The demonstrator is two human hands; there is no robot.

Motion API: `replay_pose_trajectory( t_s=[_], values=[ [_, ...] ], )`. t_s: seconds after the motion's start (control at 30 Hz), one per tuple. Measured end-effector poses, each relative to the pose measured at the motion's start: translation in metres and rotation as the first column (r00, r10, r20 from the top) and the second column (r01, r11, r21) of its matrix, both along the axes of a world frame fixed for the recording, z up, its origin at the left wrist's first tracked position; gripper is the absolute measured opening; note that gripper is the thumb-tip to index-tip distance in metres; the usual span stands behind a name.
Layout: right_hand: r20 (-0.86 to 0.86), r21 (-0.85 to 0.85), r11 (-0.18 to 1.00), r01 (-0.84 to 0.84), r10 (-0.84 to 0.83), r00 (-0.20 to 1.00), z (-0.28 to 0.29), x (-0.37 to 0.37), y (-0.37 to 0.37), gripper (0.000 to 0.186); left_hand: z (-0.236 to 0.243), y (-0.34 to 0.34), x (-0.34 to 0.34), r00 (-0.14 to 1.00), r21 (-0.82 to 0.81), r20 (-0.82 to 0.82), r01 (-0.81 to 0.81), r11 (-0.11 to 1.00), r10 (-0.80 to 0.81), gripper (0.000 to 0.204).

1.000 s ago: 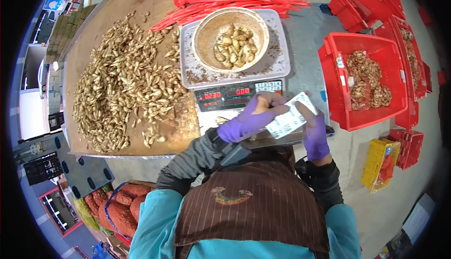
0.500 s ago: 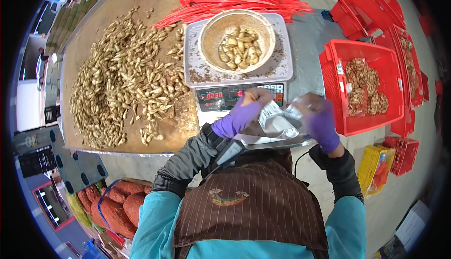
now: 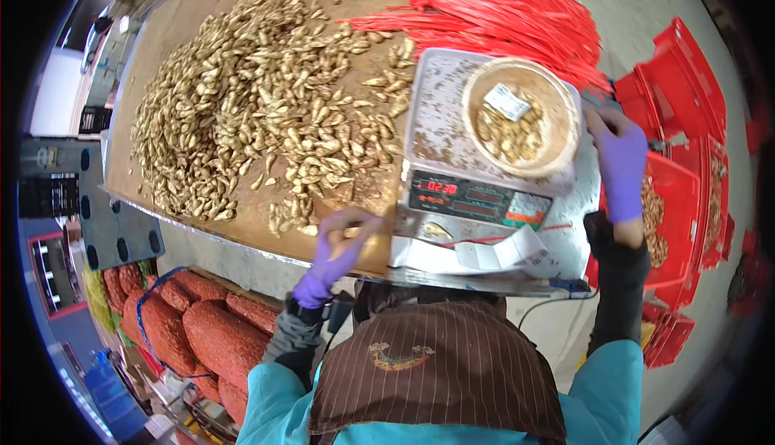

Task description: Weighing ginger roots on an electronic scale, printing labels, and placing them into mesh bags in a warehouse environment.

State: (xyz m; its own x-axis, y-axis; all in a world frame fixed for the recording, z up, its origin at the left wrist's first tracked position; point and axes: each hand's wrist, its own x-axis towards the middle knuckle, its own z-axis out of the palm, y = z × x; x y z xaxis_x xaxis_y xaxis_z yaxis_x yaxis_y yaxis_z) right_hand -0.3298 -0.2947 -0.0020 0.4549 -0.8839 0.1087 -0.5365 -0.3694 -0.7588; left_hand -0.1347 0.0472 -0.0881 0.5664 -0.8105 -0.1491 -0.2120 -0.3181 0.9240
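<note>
My right hand (image 3: pixel 620 158), in a purple glove with bare fingertips, is beside the right rim of a beige bowl (image 3: pixel 476 145). Its fingers are apart and nothing shows in them. Small pale brown bulbs (image 3: pixel 517 140) fill the bottom of the bowl, with a white printed label (image 3: pixel 506 102) on top of them. The bowl stands on the right part of a digital scale's tray (image 3: pixel 440 106). At the table's front edge, my left hand (image 3: pixel 337 253), gloved alike, has its fingertips drawn together, nothing visible between them. A folded white label strip (image 3: pixel 504 251) lies right of it.
A wide heap of bulbs (image 3: pixel 242 114) covers the tabletop on the left. Red mesh net bags (image 3: pixel 508 13) lie behind the scale. Red crates (image 3: pixel 674 195) stand on the floor at right. Full red sacks (image 3: pixel 222 340) are at lower left.
My hands have parted: the left moved left, the right beside the bowl. A label now lies in the bowl, and the strip has been let go onto the table. The view has shifted.
</note>
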Motion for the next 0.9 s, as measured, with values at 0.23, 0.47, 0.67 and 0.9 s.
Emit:
replay_pose_trajectory(
  t_s=[0.23, 0.47, 0.67, 0.9],
  values=[
    [0.467, 0.761, 0.429, -0.486, 0.157, 0.87, -0.002, 0.167, 0.176, 0.031, -0.045, 0.157, 0.211, 0.502, -0.147, 0.163, -0.839, 0.524, 0.849, 0.046],
    [0.07, 0.734, 0.679, -0.011, -0.059, 0.996, -0.16, 0.343, 0.207, 0.042, -0.084, 0.291, 0.404, 0.239, -0.237, -0.065, -0.947, 0.218, 0.969, 0.075],
    [0.171, 0.917, 0.322, -0.237, 0.219, 0.961, -0.16, 0.403, 0.196, 0.062, -0.099, 0.263, 0.4, 0.349, -0.116, -0.174, -0.936, 0.333, 0.921, 0.086],
    [0.432, 0.899, -0.088, -0.43, 0.349, 0.832, -0.143, 0.45, 0.267, 0.068, -0.052, 0.183, 0.336, 0.502, 0.28, -0.392, -0.733, 0.62, 0.771, 0.083]
  ],
)
